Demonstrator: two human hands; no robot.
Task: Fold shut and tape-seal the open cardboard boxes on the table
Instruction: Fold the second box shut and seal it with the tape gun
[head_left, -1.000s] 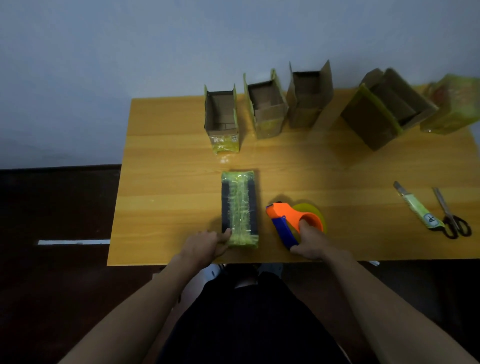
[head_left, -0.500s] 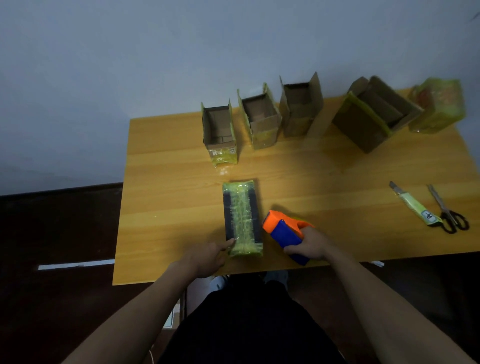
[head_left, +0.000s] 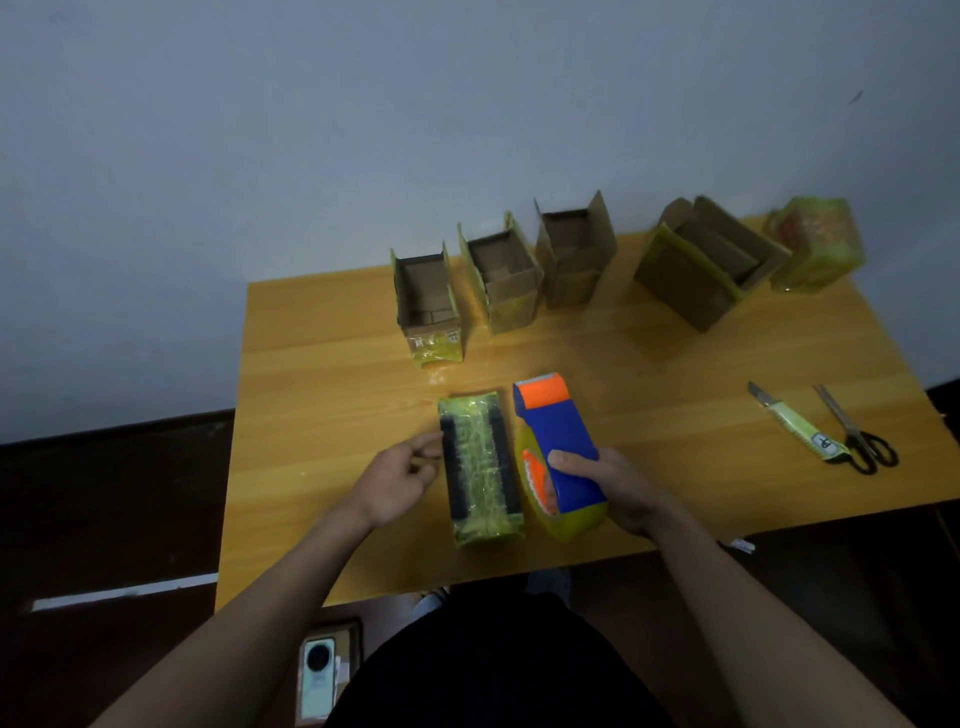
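The taped box (head_left: 480, 467), a closed dark carton wrapped in yellowish tape, lies flat near the front edge of the wooden table (head_left: 322, 395), long side running away from the person. The left hand (head_left: 397, 480) rests at its left side, fingertips touching the box's left edge, fingers loosely curled and clasped on nothing. The right hand (head_left: 615, 491) is wrapped firmly around the blue handle of an orange-and-blue tape dispenser (head_left: 558, 447), which is held just right of the taped box with its orange cutter end pointing away from the person and its yellow tape roll low at the near end.

Along the back of the table stand four open cardboard boxes with their flaps up: a small one (head_left: 426, 306) at the left, a second (head_left: 504, 280) just beside it, a third (head_left: 574, 260) next, and a larger one (head_left: 701, 265) tilted further right. A tape-wrapped box (head_left: 815, 249) sits at the far right corner. A utility knife (head_left: 795, 423) and scissors (head_left: 857, 431) lie side by side near the right edge. A phone (head_left: 318, 680) lies on the floor below.
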